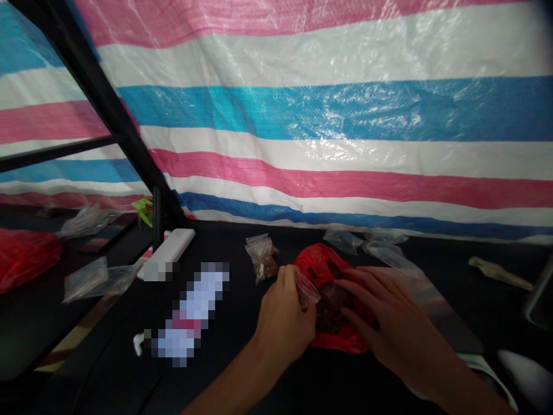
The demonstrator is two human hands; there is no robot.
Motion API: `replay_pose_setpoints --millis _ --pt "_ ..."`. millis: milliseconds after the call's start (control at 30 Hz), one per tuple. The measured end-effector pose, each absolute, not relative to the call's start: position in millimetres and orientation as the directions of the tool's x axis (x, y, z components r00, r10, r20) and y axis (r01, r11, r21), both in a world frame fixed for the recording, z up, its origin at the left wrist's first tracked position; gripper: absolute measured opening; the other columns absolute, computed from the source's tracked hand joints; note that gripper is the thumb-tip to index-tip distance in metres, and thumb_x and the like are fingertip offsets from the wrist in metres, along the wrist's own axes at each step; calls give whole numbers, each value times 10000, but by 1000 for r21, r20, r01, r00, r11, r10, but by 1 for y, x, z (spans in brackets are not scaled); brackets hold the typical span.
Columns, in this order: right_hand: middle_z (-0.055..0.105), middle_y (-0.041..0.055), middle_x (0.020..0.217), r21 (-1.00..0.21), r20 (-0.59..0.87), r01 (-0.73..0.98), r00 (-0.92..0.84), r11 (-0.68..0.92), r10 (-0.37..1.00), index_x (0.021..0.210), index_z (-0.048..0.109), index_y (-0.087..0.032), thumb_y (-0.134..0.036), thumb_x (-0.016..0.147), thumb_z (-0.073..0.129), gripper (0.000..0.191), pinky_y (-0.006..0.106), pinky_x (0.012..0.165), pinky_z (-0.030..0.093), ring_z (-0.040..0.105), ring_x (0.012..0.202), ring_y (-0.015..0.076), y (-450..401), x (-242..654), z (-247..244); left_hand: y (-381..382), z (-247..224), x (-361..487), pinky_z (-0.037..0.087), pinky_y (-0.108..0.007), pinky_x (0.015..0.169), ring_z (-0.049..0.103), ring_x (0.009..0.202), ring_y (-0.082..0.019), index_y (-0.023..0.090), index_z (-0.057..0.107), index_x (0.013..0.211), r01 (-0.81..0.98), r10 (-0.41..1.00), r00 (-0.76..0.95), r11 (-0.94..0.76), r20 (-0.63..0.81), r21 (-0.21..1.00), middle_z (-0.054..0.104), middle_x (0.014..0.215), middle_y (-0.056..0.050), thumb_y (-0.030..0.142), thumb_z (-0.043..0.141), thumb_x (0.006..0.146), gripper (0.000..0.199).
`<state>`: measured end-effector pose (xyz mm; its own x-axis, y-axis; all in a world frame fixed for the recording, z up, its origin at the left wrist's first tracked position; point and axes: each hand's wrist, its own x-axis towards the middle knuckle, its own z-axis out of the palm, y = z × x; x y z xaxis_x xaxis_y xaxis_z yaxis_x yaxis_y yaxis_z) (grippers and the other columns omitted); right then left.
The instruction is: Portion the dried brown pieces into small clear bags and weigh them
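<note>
Black table (242, 308); open red bag (318, 259) on it, between the hands, dark small pieces inside. Right hand (382, 302) over the bag, fingers loosely spread, no grip visible. Left hand (287, 311) pinches small clear bag (308, 293) at the red bag's edge. Filled zip bag (263, 266) just beyond. Likely step: bagging pieces; next move calls for holding the small bag's mouth open.

left hand (286, 310) pinching, right hand (386, 316) loosely spread
</note>
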<state>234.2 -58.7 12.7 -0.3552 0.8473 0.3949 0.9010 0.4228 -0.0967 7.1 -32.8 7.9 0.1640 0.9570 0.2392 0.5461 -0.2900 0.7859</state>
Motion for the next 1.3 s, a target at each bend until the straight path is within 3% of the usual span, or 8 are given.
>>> replay_pose_setpoints --millis 100,333,667,767,867,1000,1200,1300 --pt "668 77 1378 -105 386 891 -373 442 844 1319 671 -316 -277 934 682 387 548 1082 499 606 1276 306 -59 229 9 -26 8 3 367 -291 624 650 675 -218 272 533 983 513 985 91 -172 145 841 671 798 5 85 622 798 278" --pt "646 147 1351 -119 455 943 -226 310 861 1187 711 -250 -250 951 640 247 531 963 583 635 1209 344 -57 228 10 -13 15 -8 450 -271 653 674 726 -201 252 557 1015 308 974 -179 -77 137 948 696 858 -6 270 621 921 115" --pt "753 122 1092 -66 465 969 -180 237 867 1193 657 -212 -269 991 566 229 474 892 578 701 1063 324 -54 234 3 -11 6 3 521 -250 655 666 723 -165 203 603 1007 -69 992 -128 -7 -2 998 693 866 -24 415 656 922 235" --pt "757 108 1085 -167 473 962 -116 218 873 1181 632 -223 -248 1010 506 215 389 755 591 751 920 273 -53 227 11 -11 11 4 535 -247 752 672 821 -158 196 609 1015 -223 994 -103 -4 -19 975 690 931 -22 409 680 902 251" --pt "751 99 1129 -298 484 933 -35 202 875 1219 598 -233 -300 1044 467 228 344 680 584 765 868 245 -53 226 29 -11 16 2 529 -240 721 673 794 -146 215 593 1080 -377 997 -74 0 -30 926 692 951 -8 429 697 893 303" --pt "757 81 1109 -416 575 879 55 233 816 1289 556 -243 -399 1044 506 295 326 713 592 759 897 238 -60 225 48 -10 18 2 519 -231 657 659 707 -136 232 573 1101 -347 993 -114 -43 3 937 676 867 21 461 700 894 334" --pt "744 85 1139 -276 450 933 -85 229 889 1222 606 -243 -390 1072 442 267 335 624 568 765 851 239 -64 228 42 -13 19 5 481 -201 586 599 637 -108 202 577 981 -239 992 -123 -6 -24 971 647 818 15 435 681 910 265" --pt "697 108 1232 -133 500 968 -118 211 858 1224 624 -238 -422 1067 456 294 412 789 569 732 963 275 -60 232 53 -13 18 5 433 -194 506 540 526 -97 214 558 1009 -224 993 -112 9 -35 975 614 735 43 454 648 936 267"
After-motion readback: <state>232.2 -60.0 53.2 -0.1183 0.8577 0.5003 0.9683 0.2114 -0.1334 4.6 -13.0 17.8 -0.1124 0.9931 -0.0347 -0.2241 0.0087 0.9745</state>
